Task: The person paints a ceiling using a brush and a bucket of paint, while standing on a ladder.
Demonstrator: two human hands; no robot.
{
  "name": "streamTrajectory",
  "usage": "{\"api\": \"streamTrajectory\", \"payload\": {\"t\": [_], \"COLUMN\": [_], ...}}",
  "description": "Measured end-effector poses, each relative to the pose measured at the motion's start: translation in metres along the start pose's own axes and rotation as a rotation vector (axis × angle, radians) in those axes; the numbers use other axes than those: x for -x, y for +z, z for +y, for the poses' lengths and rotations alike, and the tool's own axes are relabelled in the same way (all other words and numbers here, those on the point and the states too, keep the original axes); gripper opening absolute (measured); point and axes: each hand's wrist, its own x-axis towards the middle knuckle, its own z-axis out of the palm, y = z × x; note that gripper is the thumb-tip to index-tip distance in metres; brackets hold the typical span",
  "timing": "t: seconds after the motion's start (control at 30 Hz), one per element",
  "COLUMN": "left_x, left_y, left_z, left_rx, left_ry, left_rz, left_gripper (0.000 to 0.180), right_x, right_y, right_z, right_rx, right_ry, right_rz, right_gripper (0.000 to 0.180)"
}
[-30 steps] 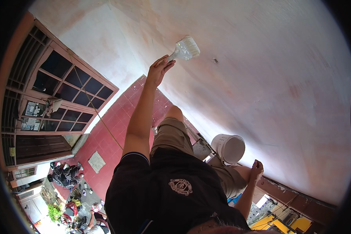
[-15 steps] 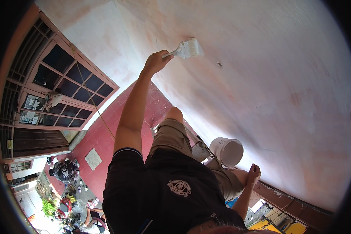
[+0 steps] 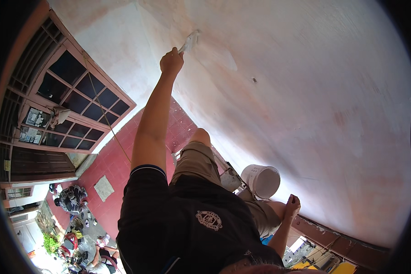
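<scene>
Up at the far left of the wall, my left hand (image 3: 171, 60) is closed round the handle of a whitish paintbrush (image 3: 190, 42). The brush is seen nearly edge-on, with its bristles at the pale, patchily whitewashed wall (image 3: 297, 91). My right hand (image 3: 292, 206) rests beside my right knee, fingers curled together; whatever may be in them is hidden. A white bucket (image 3: 249, 179) is between my knees and the wall, its round open end toward the wall. Its contents cannot be made out.
Red floor tiles (image 3: 118, 164) lie below on the left, with a pale square (image 3: 104, 188) on them. Pinkish window frames (image 3: 84, 86) stand at left, a thin cord (image 3: 102, 108) crossing before them. People (image 3: 73, 199) are at lower left. A small mark (image 3: 254, 80) sits on the wall.
My left hand has moved the brush left and slightly up along the wall, turning it from flat to nearly edge-on. My right hand stays by the knee.
</scene>
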Motion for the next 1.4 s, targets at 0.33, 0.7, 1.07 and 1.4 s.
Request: {"api": "streamTrajectory", "payload": {"t": [0.33,0.7,1.07,1.4], "left_x": [0.047,0.183,0.088,-0.024], "left_y": [0.006,-0.054,-0.043,0.018], "left_z": [0.076,0.130,0.064,-0.056], "left_rx": [0.094,0.328,0.410,0.058], "left_ry": [-0.005,0.326,0.384,0.100], "left_rz": [0.030,-0.060,-0.187,-0.003], "left_gripper": [0.027,0.023,0.026,0.027], "right_x": [0.002,0.001,0.000,0.000], "right_y": [-0.001,-0.002,-0.002,-0.001], "right_z": [0.000,-0.002,-0.005,-0.009], "right_rx": [-0.024,-0.020,-0.004,0.056], "right_ry": [0.005,-0.024,-0.022,-0.014], "right_rz": [0.023,0.005,-0.021,-0.039], "right_gripper": [0.020,0.020,0.020,0.020]}}
